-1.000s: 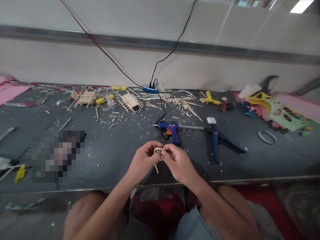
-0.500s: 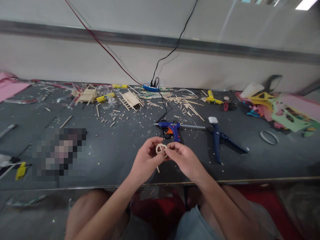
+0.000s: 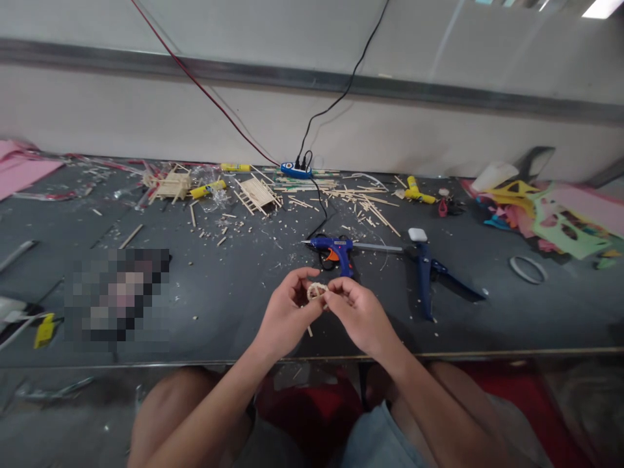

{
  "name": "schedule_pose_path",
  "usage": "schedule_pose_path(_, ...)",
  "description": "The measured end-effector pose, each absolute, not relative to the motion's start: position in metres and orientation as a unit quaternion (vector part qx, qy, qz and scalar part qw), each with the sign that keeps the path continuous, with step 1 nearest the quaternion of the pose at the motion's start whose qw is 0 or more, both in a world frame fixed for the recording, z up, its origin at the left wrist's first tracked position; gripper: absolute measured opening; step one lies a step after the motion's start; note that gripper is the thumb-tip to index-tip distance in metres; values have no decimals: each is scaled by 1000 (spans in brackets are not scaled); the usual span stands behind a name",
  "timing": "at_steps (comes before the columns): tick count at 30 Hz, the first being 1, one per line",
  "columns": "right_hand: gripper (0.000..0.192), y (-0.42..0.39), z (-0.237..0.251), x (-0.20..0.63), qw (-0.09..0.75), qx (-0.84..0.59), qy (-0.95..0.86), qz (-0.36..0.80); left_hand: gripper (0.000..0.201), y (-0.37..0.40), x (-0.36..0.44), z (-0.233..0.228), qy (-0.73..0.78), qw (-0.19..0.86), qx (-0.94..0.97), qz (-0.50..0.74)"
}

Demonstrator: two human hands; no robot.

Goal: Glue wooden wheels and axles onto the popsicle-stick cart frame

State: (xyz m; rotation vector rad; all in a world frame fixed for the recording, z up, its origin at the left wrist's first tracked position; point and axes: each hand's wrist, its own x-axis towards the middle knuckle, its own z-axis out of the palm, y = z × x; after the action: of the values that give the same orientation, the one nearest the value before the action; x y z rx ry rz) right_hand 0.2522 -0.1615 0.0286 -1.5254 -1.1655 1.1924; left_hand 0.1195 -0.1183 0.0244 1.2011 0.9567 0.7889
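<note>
I have both hands pinching the small wooden ring [image 3: 316,290] just above the table's [image 3: 224,305] near edge, left hand [image 3: 287,313] and right hand [image 3: 359,313] barely shifted since a second ago, the blue glue gun [image 3: 334,247] just beyond, so I judge the fiddling goes on.

A pixelated patch [image 3: 117,299] hides something on the table [image 3: 234,286].

Bare bench [image 3: 229,305] lies open left of the hands, while just beyond them the blue glue gun [image 3: 334,248] and its black cord [image 3: 319,218] block the way, with scattered sticks [image 3: 363,205] farther back.
</note>
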Motion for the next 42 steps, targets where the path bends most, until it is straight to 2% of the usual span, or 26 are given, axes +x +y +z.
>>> schedule_pose_path(10, 13, -164, 24, 250, 436, -613, -468, 465, 39, -118, 120, 25, 412, 680, 492, 354)
schedule_pose_path(19, 12, -162, 34, 259, 469, -537, -397, 578, 42, -115, 117, 28, 374, 706, 473, 371)
schedule_pose_path(25, 12, -162, 33, 262, 479, -524, -389, 587, 42, -116, 117, 30, 367, 700, 483, 377)
schedule_pose_path(31, 13, -160, 27, 262, 476, -555, -397, 555, 39, -117, 116, 28, 384, 652, 543, 364)
schedule_pose_path(38, 13, -159, 24, 263, 475, -540, -403, 566, 34, -119, 115, 24, 420, 533, 646, 350)
schedule_pose_path(42, 11, -158, 23, 263, 469, -549, -410, 558, 34, -120, 117, 21, 419, 511, 663, 351)
